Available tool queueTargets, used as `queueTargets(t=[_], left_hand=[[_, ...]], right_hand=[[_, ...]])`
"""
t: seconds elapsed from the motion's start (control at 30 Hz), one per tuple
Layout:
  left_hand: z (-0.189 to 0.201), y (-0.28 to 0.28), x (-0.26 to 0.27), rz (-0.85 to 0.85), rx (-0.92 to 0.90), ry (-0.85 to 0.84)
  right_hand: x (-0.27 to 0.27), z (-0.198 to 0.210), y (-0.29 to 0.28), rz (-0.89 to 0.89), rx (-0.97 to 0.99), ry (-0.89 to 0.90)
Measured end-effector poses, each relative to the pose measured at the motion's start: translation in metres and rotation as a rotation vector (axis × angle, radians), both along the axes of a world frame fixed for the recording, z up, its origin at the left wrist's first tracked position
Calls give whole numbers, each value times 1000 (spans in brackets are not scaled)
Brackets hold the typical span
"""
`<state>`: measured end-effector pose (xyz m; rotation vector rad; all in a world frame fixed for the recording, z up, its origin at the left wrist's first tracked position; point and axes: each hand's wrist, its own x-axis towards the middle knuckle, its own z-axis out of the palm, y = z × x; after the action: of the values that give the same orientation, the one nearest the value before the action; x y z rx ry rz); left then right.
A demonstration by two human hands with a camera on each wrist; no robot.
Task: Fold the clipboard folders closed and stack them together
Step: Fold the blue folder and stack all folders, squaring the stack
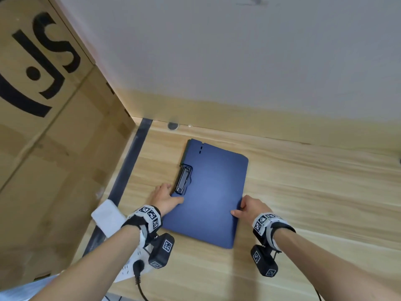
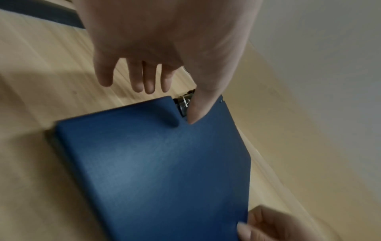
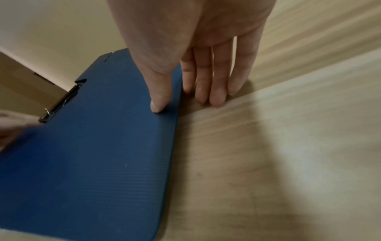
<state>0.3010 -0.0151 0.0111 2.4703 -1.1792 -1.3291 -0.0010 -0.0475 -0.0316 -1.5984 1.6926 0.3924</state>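
Observation:
A closed blue clipboard folder (image 1: 210, 192) (image 2: 160, 171) (image 3: 92, 154) lies flat on the wooden table (image 1: 314, 192), its black metal clip (image 1: 183, 180) (image 3: 59, 104) at the left edge. A darker edge shows under its far left side; I cannot tell whether that is a second folder. My left hand (image 1: 171, 193) (image 2: 169, 104) is at the left edge just below the clip, thumb pressed on the cover and straight fingers reaching past the edge. My right hand (image 1: 249, 208) (image 3: 185, 106) is at the right edge, thumb on the cover and straight fingers touching the table alongside.
A large cardboard box (image 1: 43, 127) stands close on the left. A white power strip (image 1: 130, 268) with a black plug lies at the table's near left. A white wall backs the table, with a small grey disc (image 1: 173, 126) at its foot. Bare wood stretches to the right.

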Motion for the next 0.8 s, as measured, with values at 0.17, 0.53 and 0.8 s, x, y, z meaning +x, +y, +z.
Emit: queueTargets(t=[0.17, 0.53, 0.8], left_hand=[[-48, -45, 4, 78, 49, 99], [-91, -71, -8, 301, 73, 286], [-14, -69, -71, 362, 114, 453]], right_hand=[[2, -1, -4, -95, -26, -107], [-12, -3, -10, -132, -23, -179], [-55, -9, -5, -243, 47, -203]])
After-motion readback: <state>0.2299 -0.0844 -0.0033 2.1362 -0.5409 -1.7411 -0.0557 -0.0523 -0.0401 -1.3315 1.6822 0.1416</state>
